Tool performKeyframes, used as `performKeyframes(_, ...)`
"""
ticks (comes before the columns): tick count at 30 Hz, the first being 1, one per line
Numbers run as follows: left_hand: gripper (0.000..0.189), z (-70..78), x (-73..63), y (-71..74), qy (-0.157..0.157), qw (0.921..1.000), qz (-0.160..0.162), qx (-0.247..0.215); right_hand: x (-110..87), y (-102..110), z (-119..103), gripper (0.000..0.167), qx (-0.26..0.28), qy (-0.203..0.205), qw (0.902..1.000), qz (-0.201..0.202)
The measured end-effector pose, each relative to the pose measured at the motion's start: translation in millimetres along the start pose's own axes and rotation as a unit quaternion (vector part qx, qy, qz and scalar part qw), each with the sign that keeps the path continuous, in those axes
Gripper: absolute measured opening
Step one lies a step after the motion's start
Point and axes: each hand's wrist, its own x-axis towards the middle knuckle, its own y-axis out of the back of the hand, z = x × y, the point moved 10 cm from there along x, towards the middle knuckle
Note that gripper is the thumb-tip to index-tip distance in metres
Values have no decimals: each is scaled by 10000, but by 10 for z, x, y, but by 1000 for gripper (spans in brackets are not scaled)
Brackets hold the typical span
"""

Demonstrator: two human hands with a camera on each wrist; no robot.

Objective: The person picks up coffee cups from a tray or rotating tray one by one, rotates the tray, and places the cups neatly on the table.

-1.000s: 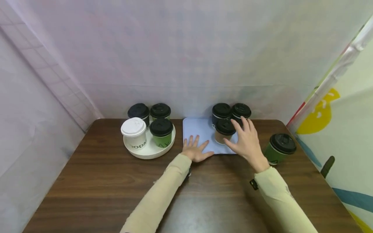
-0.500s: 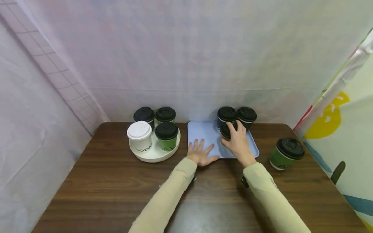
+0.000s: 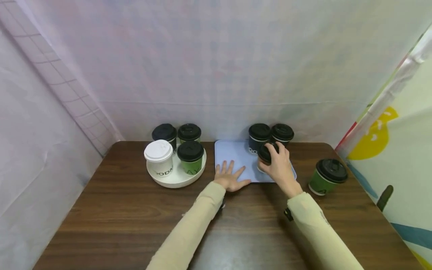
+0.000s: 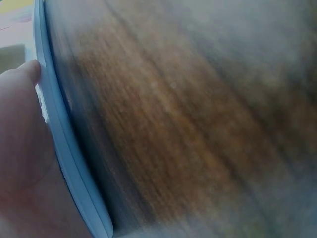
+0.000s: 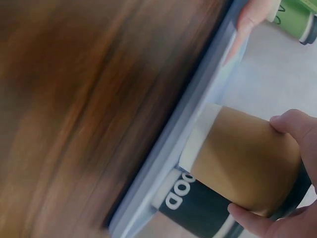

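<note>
In the head view my right hand (image 3: 281, 170) grips a brown paper coffee cup (image 5: 242, 158) with a black lid, thumb and fingers on either side near the lid. The cup is upright over the right part of a light blue tray (image 3: 231, 150). Behind it on the tray stand two dark coffee cups, one left (image 3: 259, 139) and one right (image 3: 283, 133); white lettering shows on a dark cup (image 5: 198, 206) in the right wrist view. My left hand (image 3: 229, 180) lies spread, fingers straight, at the tray's front left edge, its thumb along the rim (image 4: 62, 124).
Left of the tray is a round white plate (image 3: 175, 185) bearing a white cup (image 3: 159, 161), a green cup (image 3: 191, 161) and two black-lidded cups behind. A larger green cup (image 3: 324, 180) stands on the wooden table (image 3: 141, 221) at right. A white curtain (image 3: 216, 67) hangs behind.
My right hand has come in from above the cup's right side and taken hold of the brown cup, which has shifted slightly right. My left hand stays at the tray edge.
</note>
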Motion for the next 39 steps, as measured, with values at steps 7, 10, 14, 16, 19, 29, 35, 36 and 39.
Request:
performKeyframes(7,77,-82,116,-61,4,10000,-6,-18,-191,224,68,64,-146,13,9999,86)
performKeyframes(10,79,-127,171,-101,2,9999,-11,-106,-286,295,102,62,-246,7,9996,106)
performKeyframes(14,79,-158,201,-123,-10,10000,2,-92,-440,415,131,62,-344,78,9990,260)
performKeyframes(16,79,-156,191,-113,-17,10000,2,-73,-523,482,142,62,-378,135,9985,363)
performKeyframes(19,79,-151,180,-102,-35,10000,22,-60,-660,576,150,63,-438,217,9977,472)
performKeyframes(29,81,-186,352,-217,-84,9998,-162,104,-1115,924,197,67,-593,364,9946,772)
performKeyframes(35,79,-105,246,-168,-82,9998,-184,31,-1333,1100,291,70,-648,295,9935,889)
performKeyframes(36,79,-97,240,-168,-78,9998,-197,26,-1360,1119,309,71,-668,286,9932,910)
performKeyframes(39,78,-69,242,-166,-94,9998,-150,-73,-1433,1171,377,72,-705,227,9926,959)
